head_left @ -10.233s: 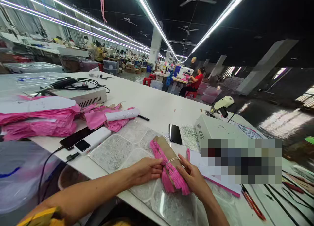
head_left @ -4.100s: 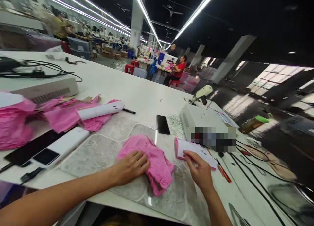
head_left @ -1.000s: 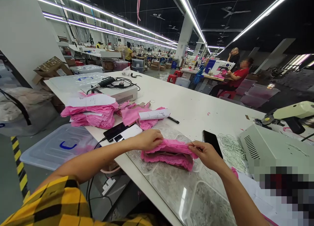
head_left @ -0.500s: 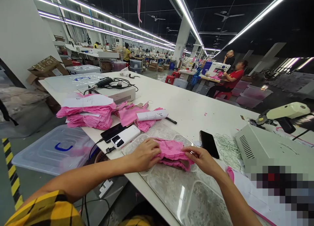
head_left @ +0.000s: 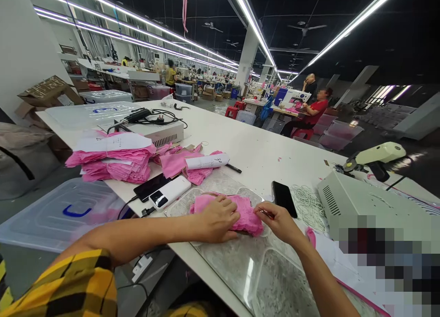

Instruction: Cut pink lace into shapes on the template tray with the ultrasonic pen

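A stack of pink fabric pieces point(head_left: 245, 211) lies on the clear plastic lid-like sheet at the table's near edge. My left hand point(head_left: 218, 218) rests palm down across the stack, fingers laid over its top and thumb apart on the near side. At the stack's right end, my right hand point(head_left: 280, 223) has thumb and forefinger closed together at the fabric's edge. How many layers sit between those fingertips is too small to make out. Brownish edges show beneath the pink layers.
Beyond my left hand are a white power bank point(head_left: 170, 193), a dark phone point(head_left: 151, 187) and bundled pink pieces point(head_left: 115, 163) with paper labels. Another phone point(head_left: 284, 198), white elastic loops point(head_left: 307, 207) and a grey machine box point(head_left: 360, 202) stand right. Co-workers sit farther off.
The fabric stack has been laid down flatter and slightly left. My left hand has moved from gripping its left end to lying over its top. My right hand stays at the right edge.
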`<state>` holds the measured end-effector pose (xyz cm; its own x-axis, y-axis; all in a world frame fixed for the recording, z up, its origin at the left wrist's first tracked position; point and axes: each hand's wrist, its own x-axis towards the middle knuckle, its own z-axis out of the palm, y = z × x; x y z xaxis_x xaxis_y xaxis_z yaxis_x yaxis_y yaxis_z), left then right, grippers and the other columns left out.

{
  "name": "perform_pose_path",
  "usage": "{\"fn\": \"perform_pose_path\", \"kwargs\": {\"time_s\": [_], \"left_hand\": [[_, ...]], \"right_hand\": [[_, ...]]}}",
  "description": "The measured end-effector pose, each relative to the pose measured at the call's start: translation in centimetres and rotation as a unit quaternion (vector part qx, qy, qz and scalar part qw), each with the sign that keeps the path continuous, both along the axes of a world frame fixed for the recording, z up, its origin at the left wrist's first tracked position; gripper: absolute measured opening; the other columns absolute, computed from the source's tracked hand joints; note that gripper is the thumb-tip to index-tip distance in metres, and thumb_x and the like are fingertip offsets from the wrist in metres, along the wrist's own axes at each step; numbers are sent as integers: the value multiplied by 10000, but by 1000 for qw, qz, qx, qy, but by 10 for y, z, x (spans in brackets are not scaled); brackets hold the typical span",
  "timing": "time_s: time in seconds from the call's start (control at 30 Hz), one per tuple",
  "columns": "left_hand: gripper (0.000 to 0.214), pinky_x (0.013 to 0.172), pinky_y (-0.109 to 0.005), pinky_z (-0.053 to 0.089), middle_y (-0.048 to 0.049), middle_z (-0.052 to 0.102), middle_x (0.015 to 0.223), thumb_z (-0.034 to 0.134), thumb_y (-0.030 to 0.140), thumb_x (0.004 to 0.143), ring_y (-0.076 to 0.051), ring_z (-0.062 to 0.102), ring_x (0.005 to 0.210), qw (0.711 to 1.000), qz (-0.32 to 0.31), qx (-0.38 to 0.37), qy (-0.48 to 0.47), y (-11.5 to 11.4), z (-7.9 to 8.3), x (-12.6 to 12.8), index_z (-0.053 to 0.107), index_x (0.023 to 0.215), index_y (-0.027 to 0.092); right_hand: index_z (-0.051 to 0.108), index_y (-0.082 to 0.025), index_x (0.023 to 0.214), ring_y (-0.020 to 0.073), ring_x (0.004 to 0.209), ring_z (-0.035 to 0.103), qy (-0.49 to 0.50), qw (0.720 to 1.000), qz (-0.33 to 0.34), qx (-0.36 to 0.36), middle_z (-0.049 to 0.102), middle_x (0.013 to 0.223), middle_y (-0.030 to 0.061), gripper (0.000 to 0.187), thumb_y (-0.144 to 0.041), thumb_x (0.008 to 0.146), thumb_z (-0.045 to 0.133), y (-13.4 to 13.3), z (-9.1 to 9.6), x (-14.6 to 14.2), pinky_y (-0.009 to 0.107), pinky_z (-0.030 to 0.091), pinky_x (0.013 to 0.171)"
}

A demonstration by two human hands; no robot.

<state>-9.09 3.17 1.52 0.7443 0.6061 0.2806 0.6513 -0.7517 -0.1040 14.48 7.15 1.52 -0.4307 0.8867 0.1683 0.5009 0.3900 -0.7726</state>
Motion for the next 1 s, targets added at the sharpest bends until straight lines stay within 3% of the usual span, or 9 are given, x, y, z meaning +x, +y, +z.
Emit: {"fn": "perform_pose_path", "kwargs": {"time_s": [0.1,0.23,0.3,0.4,0.53,0.7,0.83,0.9,1.0], "left_hand": [[380,763,-388,426,-110,624,894,705,471,795,-258,564,860,999,-25,-25,19,7,1,30,598,920,128],[141,743,-378,436,-126,645,914,644,217,827,-258,589,859,996,-22,-88,-9,14,1,53,610,926,122],[42,697,-353,436,-112,647,861,609,169,828,-237,600,795,994,-13,-107,-29,17,2,55,614,836,128],[154,621,-302,411,-72,631,767,593,208,838,-190,583,693,986,16,-140,-85,24,9,50,588,699,142],[214,541,-242,349,1,559,609,552,206,816,-126,506,583,960,80,-177,-199,36,33,32,549,609,151],[113,493,-195,336,39,508,581,498,148,784,-86,462,533,901,156,-197,-353,46,80,0,537,678,145],[89,428,-165,343,63,473,549,526,146,801,-69,458,465,853,189,-222,-432,38,120,-9,495,718,155],[106,415,-155,373,63,494,546,567,139,813,-64,481,445,805,176,-275,-495,31,137,0,493,738,151],[141,424,-156,442,69,503,540,633,109,806,-56,496,425,710,127,-365,-589,21,152,27,502,765,139]], "right_hand": [[686,-200,737,148,618,519,21,999,-46,-10,647,714,30,422,-607,774,578,-2,-1,3,281,428,577],[693,-192,725,115,536,457,54,992,-113,-34,641,676,22,456,-642,720,614,-13,-5,17,258,382,509],[698,-194,723,110,530,446,75,986,-143,-48,646,676,27,466,-656,686,644,-21,-8,24,247,360,485],[718,-179,808,83,452,359,113,975,-175,-82,650,678,43,541,-696,670,638,-36,-13,30,235,268,409],[728,-154,903,48,385,248,154,963,-183,-123,667,695,65,628,-730,683,607,-58,-17,20,232,176,369],[740,-194,940,99,458,465,199,961,-137,-137,711,767,64,517,-647,703,663,-73,1,-11,238,327,396],[719,-199,1026,216,753,664,228,963,-117,-82,739,889,87,497,-586,716,687,-76,20,-36,327,537,621],[686,-194,1097,254,905,678,242,962,-116,-51,733,993,109,545,-576,708,699,-78,26,-45,358,560,714],[637,-191,1154,252,961,665,250,954,-167,12,695,1121,134,595,-584,710,692,-84,29,-53,329,555,691]]}}
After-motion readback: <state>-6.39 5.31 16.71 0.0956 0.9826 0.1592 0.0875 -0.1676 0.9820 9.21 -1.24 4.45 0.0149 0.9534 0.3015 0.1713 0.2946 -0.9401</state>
